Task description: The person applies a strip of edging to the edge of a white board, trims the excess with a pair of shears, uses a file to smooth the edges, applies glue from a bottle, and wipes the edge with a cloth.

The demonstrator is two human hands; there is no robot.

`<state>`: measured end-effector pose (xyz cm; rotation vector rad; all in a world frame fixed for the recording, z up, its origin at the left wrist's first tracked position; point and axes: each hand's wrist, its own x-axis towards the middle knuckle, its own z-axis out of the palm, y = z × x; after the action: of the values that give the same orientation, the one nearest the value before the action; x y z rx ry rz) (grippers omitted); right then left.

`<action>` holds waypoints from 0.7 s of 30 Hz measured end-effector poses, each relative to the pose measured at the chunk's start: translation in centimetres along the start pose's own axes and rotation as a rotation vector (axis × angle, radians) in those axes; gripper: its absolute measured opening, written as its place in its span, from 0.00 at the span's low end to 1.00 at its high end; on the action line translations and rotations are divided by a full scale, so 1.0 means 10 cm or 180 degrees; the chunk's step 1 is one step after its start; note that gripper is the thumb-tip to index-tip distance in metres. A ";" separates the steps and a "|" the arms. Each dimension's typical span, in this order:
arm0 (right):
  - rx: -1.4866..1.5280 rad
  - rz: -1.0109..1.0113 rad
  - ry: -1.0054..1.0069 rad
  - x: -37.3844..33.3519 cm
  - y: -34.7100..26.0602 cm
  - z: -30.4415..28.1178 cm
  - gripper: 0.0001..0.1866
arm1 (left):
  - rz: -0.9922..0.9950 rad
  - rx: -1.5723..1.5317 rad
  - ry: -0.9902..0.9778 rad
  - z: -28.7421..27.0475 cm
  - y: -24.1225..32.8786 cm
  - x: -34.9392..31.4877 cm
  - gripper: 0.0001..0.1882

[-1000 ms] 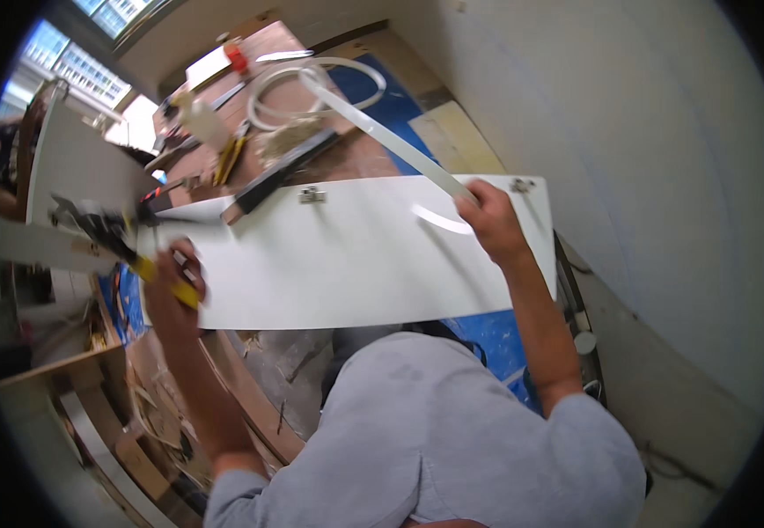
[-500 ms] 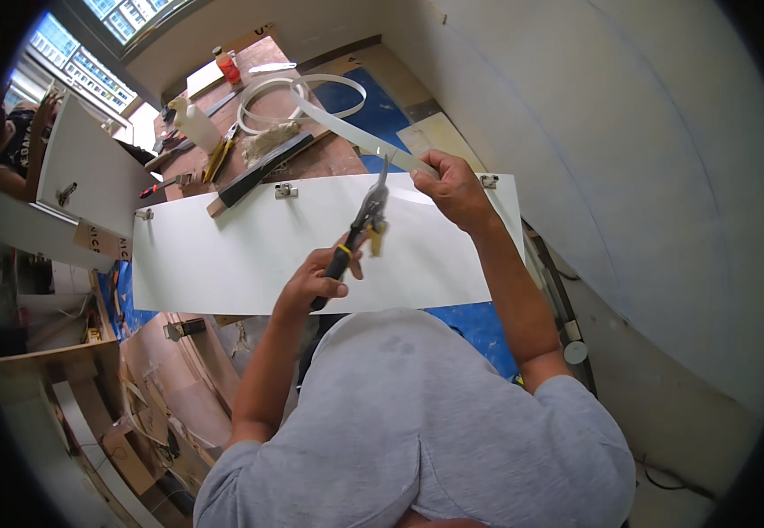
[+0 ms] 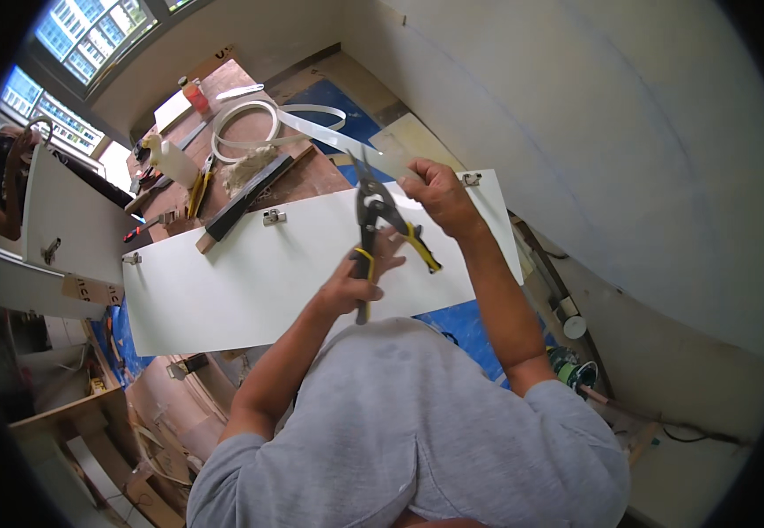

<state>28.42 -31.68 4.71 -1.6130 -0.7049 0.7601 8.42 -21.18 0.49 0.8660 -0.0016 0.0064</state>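
My left hand grips one black-and-yellow handle of the tin snips. Their handles are spread and the blades point away from me, parted, close to a white strip. Between thumb and fingers, my right hand pinches this long flat strip near its end. From there it runs back to a loose coil on the workbench. Beneath both hands lies a white panel with metal hinges along its far edge. Whether the blades touch the strip, I cannot tell.
A dark bar with a wooden edge overlaps the panel's far edge. On the brown workbench are a white bottle, a red bottle, yellow-handled pliers and a rag. Another person is at the far left behind a white door panel.
The snips have turned more upright, and their handles and blades have spread wider. My left hand has shifted right, its fingers looser. The right hand still holds the strip.
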 end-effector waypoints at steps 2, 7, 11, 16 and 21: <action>0.0417 -0.0142 -0.0025 0.03 0.00 -0.04 0.09 | 0.0176 0.0227 0.0027 -0.01 0.17 -0.02 0.34; 0.1059 -0.0135 0.0198 -0.11 -0.06 0.32 0.09 | 0.0226 0.0240 -0.0145 -0.05 -0.04 0.14 0.28; 0.1309 -0.0490 0.0404 -0.06 0.11 0.33 0.10 | 0.0278 -0.0036 0.0128 0.19 -0.12 0.21 0.31; 0.1090 -0.0564 0.0494 -0.02 0.27 0.27 0.08 | -0.0443 0.0761 0.0279 0.04 -0.02 0.00 0.34; 0.0214 -0.0403 -0.0037 -0.26 0.04 -0.16 0.07 | -0.1068 0.2845 0.0830 0.02 0.22 -0.43 0.35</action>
<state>28.15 -34.79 4.77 -1.4898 -0.7745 0.6944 4.07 -19.93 2.30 1.7439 0.4182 -0.2084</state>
